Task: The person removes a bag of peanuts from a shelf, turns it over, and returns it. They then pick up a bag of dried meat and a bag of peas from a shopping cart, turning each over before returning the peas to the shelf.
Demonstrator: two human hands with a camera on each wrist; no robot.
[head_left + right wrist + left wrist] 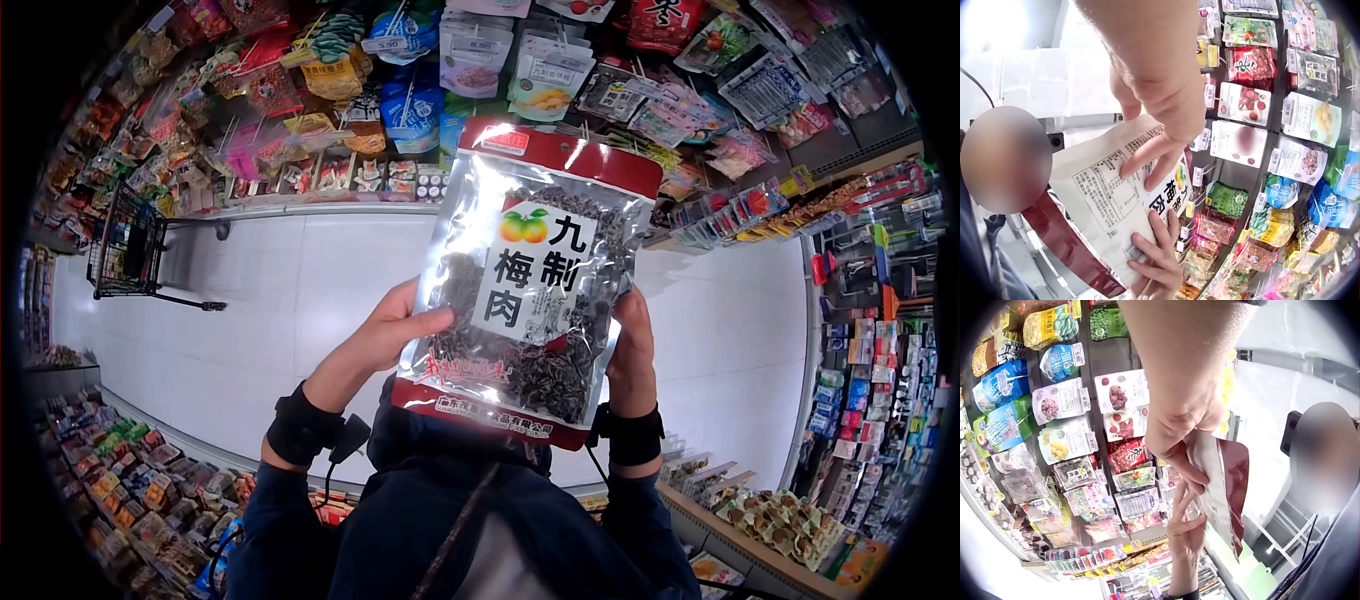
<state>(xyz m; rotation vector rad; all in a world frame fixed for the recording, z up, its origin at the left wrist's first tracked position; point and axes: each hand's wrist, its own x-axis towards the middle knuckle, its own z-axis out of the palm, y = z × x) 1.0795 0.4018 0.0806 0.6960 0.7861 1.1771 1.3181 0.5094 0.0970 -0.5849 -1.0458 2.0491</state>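
Observation:
A silver and dark-red bag of dried plums point(540, 290) is held up in front of the person's chest, printed front facing the head camera. Dark shredded pieces show through its clear front. The left hand point(400, 325) grips its left edge, thumb on the front and fingers behind. On the opposite edge the right hand point(632, 350) holds the bag, most of its fingers hidden behind it. From the right wrist, the fingers of both hands spread over the white printed back point(1107, 187). The left wrist view shows the bag point(1225, 481) nearly edge-on.
Ahead is a shelf of hanging snack pouches point(480, 60) with price tags. A black shopping cart point(130, 245) stands at left on the pale tiled floor point(260, 330). Racks of small goods point(860, 390) line the right, and packed snacks point(160, 480) fill the lower left.

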